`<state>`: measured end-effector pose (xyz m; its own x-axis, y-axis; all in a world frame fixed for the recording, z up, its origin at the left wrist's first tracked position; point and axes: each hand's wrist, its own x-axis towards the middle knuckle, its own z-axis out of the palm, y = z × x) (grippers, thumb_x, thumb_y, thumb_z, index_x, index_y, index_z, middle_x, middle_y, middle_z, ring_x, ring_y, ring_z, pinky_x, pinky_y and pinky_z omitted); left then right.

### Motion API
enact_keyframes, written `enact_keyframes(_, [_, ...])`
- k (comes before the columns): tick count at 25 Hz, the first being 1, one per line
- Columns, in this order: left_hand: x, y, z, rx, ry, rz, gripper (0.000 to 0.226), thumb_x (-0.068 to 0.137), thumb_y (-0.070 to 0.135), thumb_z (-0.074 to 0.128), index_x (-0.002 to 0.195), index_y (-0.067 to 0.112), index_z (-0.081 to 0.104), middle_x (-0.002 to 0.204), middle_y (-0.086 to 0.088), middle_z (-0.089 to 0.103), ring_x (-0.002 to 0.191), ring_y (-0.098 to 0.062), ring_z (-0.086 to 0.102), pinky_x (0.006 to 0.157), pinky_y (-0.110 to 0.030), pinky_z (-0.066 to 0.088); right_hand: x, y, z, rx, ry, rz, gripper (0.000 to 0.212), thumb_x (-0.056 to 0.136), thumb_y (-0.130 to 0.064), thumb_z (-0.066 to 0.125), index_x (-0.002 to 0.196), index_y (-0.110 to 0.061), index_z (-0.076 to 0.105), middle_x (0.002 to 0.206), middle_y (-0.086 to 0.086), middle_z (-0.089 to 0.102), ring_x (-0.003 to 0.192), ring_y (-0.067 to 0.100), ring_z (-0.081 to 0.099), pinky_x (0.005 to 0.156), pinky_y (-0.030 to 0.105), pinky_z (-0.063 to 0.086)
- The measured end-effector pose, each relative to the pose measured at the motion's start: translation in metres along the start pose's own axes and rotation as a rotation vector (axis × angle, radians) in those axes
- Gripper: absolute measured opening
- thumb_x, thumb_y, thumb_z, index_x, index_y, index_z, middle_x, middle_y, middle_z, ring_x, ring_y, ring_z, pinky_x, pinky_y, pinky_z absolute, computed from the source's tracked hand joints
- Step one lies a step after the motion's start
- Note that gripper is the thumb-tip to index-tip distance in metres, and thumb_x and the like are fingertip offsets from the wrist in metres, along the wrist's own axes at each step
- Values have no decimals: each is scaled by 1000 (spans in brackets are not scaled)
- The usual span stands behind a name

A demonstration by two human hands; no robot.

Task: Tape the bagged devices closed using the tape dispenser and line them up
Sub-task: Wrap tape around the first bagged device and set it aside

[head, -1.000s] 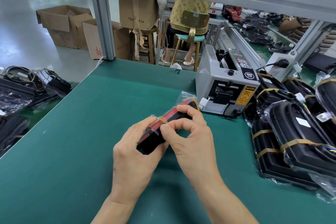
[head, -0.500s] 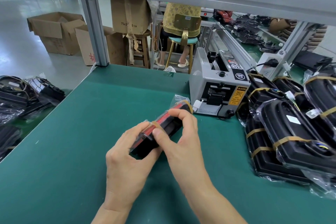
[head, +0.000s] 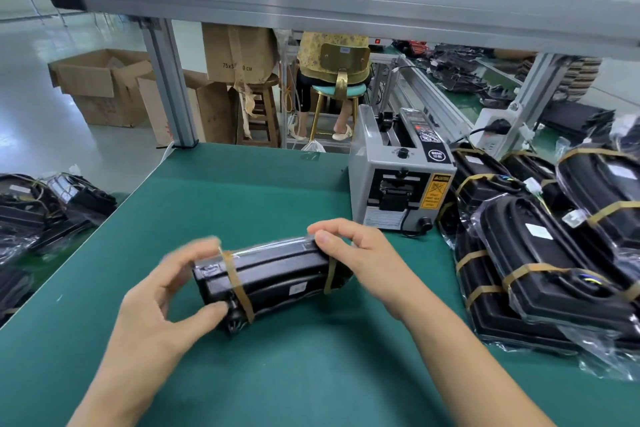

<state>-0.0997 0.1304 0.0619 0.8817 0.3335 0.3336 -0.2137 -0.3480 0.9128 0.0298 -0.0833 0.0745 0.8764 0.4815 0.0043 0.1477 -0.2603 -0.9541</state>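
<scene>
1. Change from earlier frames: the bagged device (head: 273, 279) showed a narrow edge with a red strip, angled away toward the tape dispenser (head: 398, 180). It now lies crosswise, broad black face toward the camera, with no red in sight.
2. Change, hands: both sat bunched together over the middle of the item; they are now spread to its two ends.
3. Left hand (head: 162, 302): grip on the left end, thumb against the lower front corner, fingers curled over the top edge. Fingers blurred.
4. Right hand (head: 360, 260): grip on the right end, fingertips curled over the upper edge, thumb pressed on the top right corner.
5. Bagged device, appearance: long black housing in clear glossy film, two tan tape bands around it, one near each end; small pale label on the front face.
6. Bagged device, location: held over the green worktop (head: 242, 191), centre front, near the dispenser; whether it touches the surface cannot be told.
7. Taped devices (head: 540, 253): stacked at right, beside the dispenser, each banded in tan.
8. Bagged items (head: 52, 204): heaped at far left.
</scene>
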Motion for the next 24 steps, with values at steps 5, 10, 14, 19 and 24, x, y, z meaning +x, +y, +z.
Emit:
enact_keyframes(5, [14, 51, 33, 642, -167, 408, 60, 72, 41, 60, 130, 30, 53, 139, 10, 48, 130, -12, 41, 108, -30, 25, 7, 2, -1, 43, -50, -18, 21, 93, -39, 57, 98, -25, 73, 93, -15, 70, 85, 2, 61, 88, 29, 46])
enact_keyframes(10, [29, 59, 61, 856, -226, 176, 44, 88, 56, 48, 130, 45, 44, 123, 29, 55, 113, -2, 52, 83, -20, 37, 5, 18, -25, -17, 480, 102, 18, 94, -32, 51, 88, -35, 68, 98, -19, 68, 108, 9, 59, 93, 23, 41])
enact_keyframes(14, [32, 55, 64, 867, -186, 86, 35, 78, 54, 60, 109, 38, 59, 97, 20, 67, 94, -13, 61, 72, -27, 45, 4, 32, -59, 213, 848, 221, 13, 94, -23, 56, 92, -25, 68, 77, -12, 62, 75, 9, 55, 62, 18, 39])
enact_keyframes(19, [34, 56, 65, 883, -194, 48, 37, 71, 52, 71, 104, 39, 61, 98, 22, 64, 91, -12, 61, 64, -27, 38, 22, 27, -73, 328, 882, 268, 15, 91, -16, 59, 78, -16, 66, 60, -4, 48, 55, 12, 35, 52, 20, 32])
enact_keyframes(24, [33, 54, 68, 927, -222, 22, 33, 76, 57, 61, 105, 42, 56, 99, 20, 54, 86, -6, 56, 61, -21, 35, 43, 19, -73, 382, 887, 286, 8, 90, -11, 62, 90, -14, 70, 73, -3, 58, 70, 13, 50, 68, 25, 47])
